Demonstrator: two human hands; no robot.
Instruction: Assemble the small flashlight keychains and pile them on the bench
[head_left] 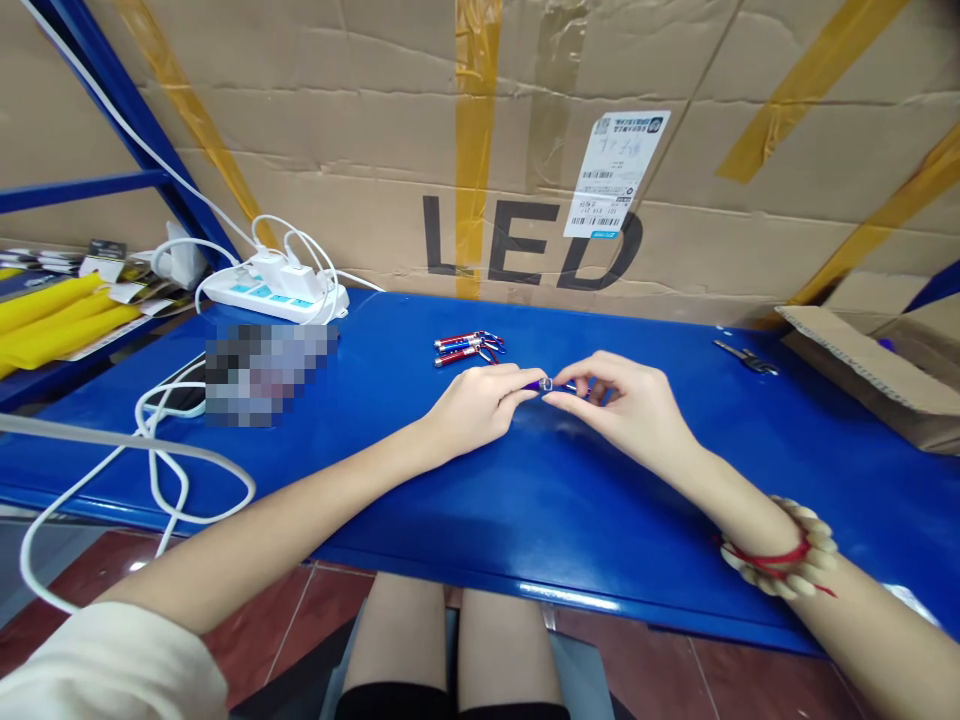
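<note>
My left hand [480, 405] and my right hand [626, 405] meet over the middle of the blue table [390, 470]. Both pinch a small purple keychain flashlight [546, 385] between thumb and fingertips, the left at its left end, the right at its right end. Just beyond my left hand lies a small pile of similar red and blue keychain flashlights [466, 347] with metal clips. A beaded bracelet with a red string [787, 560] circles my right wrist.
A white power strip [276, 290] with plugged-in white cables sits at the back left. A phone [180, 398] lies near a blurred patch. Scissors [744, 357] lie at the right, beside an open cardboard box [877, 375]. A large cardboard sheet marked LED [525, 245] stands behind.
</note>
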